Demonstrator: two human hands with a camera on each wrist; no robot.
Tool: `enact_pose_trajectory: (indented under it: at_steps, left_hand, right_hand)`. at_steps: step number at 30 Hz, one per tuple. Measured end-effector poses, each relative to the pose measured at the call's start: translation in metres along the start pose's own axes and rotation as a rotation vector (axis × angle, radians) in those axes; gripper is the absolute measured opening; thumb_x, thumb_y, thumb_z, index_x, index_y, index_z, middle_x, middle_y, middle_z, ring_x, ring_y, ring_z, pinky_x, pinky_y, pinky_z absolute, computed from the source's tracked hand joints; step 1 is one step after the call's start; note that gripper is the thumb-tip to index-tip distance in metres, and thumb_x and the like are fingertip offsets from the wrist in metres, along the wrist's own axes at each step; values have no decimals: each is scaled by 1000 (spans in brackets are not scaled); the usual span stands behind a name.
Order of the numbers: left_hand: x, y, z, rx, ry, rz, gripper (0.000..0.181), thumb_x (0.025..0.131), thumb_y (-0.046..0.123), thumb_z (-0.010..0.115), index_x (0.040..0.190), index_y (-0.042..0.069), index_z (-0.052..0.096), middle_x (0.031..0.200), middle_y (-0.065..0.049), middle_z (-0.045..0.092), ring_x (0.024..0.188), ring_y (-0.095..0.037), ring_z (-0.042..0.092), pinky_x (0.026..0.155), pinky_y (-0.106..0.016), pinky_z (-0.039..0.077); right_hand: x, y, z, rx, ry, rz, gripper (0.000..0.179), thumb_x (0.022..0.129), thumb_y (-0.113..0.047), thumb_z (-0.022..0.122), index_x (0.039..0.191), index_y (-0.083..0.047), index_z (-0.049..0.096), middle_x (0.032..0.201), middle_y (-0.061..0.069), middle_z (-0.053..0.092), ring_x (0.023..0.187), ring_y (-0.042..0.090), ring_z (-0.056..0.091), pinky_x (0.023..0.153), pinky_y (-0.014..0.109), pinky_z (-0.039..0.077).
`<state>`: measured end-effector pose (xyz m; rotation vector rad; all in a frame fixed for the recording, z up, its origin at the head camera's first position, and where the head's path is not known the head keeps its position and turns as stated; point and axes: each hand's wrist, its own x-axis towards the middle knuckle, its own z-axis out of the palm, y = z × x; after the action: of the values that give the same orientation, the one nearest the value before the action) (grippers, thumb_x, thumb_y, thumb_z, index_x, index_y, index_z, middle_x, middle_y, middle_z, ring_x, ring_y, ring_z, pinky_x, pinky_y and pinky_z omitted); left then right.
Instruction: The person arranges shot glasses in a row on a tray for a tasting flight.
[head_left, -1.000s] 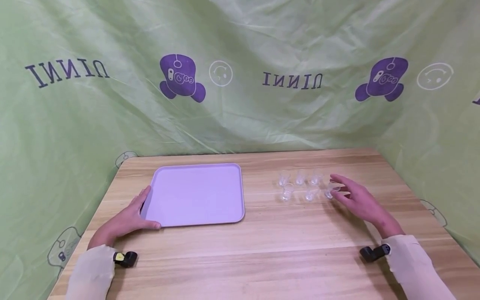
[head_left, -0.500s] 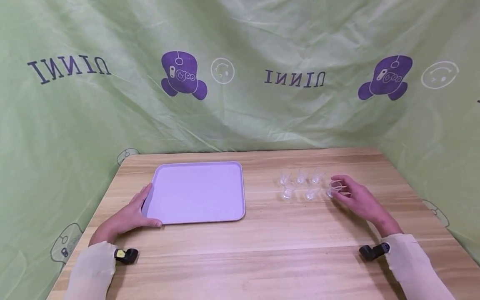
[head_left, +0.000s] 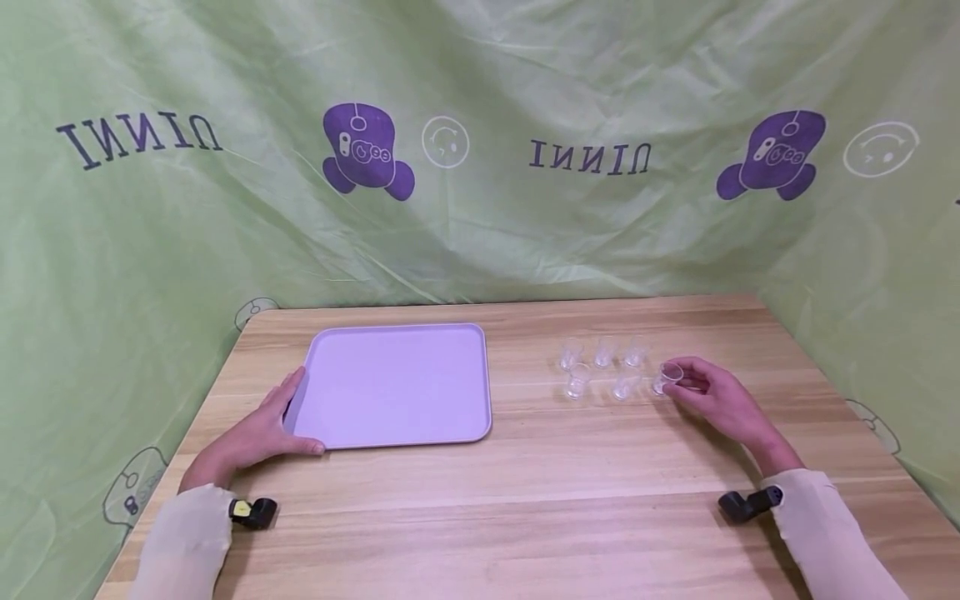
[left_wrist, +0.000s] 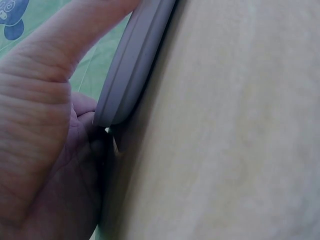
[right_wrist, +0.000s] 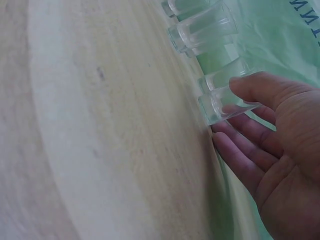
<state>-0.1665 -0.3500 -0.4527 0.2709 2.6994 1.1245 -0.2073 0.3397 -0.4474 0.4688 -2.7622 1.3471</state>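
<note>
A flat lilac tray (head_left: 393, 387) lies on the table's left half. My left hand (head_left: 258, 437) rests at its near left corner, thumb along the front edge and straight fingers along the left side. From the left wrist view, the thumb touches the tray's rim (left_wrist: 127, 75). At the right, my right hand (head_left: 723, 404) holds a small clear shot glass (head_left: 667, 379), which stands upright. Its thumb presses the near side of that glass (right_wrist: 212, 107), with fingers curled behind it in the right wrist view.
More clear shot glasses stand upright left of the held one: a back row with one glass (head_left: 604, 352) in its middle, and a front row with another glass (head_left: 577, 382). The wooden table (head_left: 480, 525) meets a green printed curtain (head_left: 480, 233) behind.
My right hand's fingers have closed in around the rightmost glass, the index finger coming down toward it. My left hand stays at the tray. The head view shifted slightly.
</note>
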Motion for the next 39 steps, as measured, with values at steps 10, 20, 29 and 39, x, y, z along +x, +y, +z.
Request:
enact_pose_trajectory:
  at_steps: [10,20,29,39]
  left_hand:
    - [-1,0,0,-9,-3,-12,136,74,33,93,165,8,-4,166,-33,-4,147,-58,-9,113,-75,3]
    - [-1,-1,0,-2,3,-5,136,74,34,93,165,7,-4,166,-33,-3,147,-59,-8,113,-75,3]
    - [1,-2,1,-9,4,-4,136,74,34,94,165,6,-4,166,-33,-4,147,-59,-10,113,-75,2]
    - [1,-2,0,4,-3,5,134,75,33,92,165,7,-4,166,-33,-3,147,-59,-7,112,-77,5]
  right_hand:
    - [1,2,-1,7,13,-9,41,99,-10,70,134,8,57,121,28,65,99,-7,61,86,10,49]
    - [0,-9,-10,-47,38,11,41,100,-16,70,135,4,58,118,22,67,97,-1,62,82,12,50]
    - [10,-37,-10,-64,83,-58,39,100,-17,71,133,0,62,117,17,69,96,0,65,80,14,52]
    - [33,-82,4,24,75,-142,39,97,-8,73,132,3,63,116,18,70,95,8,67,79,15,54]
